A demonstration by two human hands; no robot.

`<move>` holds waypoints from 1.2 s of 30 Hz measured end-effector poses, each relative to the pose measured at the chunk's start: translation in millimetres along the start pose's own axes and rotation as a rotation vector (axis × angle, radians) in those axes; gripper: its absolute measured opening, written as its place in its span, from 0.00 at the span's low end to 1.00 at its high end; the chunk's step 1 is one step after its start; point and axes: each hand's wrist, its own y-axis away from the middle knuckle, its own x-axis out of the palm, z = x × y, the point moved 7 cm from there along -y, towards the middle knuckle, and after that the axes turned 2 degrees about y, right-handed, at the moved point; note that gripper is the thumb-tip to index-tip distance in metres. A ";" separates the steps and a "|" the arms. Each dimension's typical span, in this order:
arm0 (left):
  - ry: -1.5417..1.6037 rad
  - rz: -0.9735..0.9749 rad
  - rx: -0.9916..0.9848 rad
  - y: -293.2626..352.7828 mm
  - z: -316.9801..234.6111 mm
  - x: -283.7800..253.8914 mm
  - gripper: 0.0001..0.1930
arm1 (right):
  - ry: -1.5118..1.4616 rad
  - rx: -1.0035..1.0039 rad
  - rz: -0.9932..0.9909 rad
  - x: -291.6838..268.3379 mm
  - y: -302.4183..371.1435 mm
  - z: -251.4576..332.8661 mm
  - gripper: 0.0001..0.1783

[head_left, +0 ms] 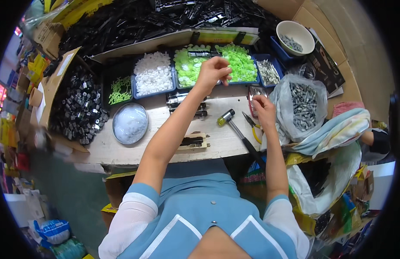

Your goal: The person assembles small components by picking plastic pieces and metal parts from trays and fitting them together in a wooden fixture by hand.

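Observation:
My left hand (213,73) is raised over the front of the trays of bright green plastic pieces (238,62), its fingers curled together; whatever they hold, if anything, is hidden. A black part (200,54) lies on top of the green pieces just beyond it. My right hand (264,111) reaches to a small red-edged container (254,96), with bent fingers at its rim; what they grip does not show. Below the left hand, several black parts (178,99) lie on the table. Nearer me, a wooden fixture (203,141) holds another black piece (191,141).
A hammer (237,130) and yellow-handled pliers (254,127) lie beside my right forearm. A bag of grey metal parts (304,101) stands right. Left are a round dish (130,124), a tray of white pieces (153,73) and a box of black knobs (76,108).

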 end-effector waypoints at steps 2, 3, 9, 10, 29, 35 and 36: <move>0.116 0.017 -0.063 32.9 3.0 -4.7 0.06 | -0.311 0.032 0.080 12.7 11.3 18.3 0.06; 0.136 0.024 -0.093 52.5 3.1 -7.1 0.06 | -0.366 0.059 0.117 18.2 20.4 37.9 0.06; 0.368 0.058 -0.076 138.9 18.6 -27.0 0.05 | -0.607 0.058 0.396 79.4 52.7 73.3 0.07; 0.423 0.070 -0.058 147.1 17.8 -28.6 0.05 | -0.637 0.058 0.441 89.1 56.8 75.9 0.07; -0.027 -0.081 0.159 199.9 -5.1 -64.1 0.06 | -0.272 -0.206 0.516 139.5 90.6 103.4 0.06; -0.270 -0.158 0.290 213.1 -11.5 -72.8 0.07 | -0.038 -0.515 0.406 145.4 102.5 121.4 0.05; -0.302 -0.186 0.318 215.2 -13.6 -75.4 0.08 | 0.009 -0.584 0.361 143.2 103.7 123.9 0.05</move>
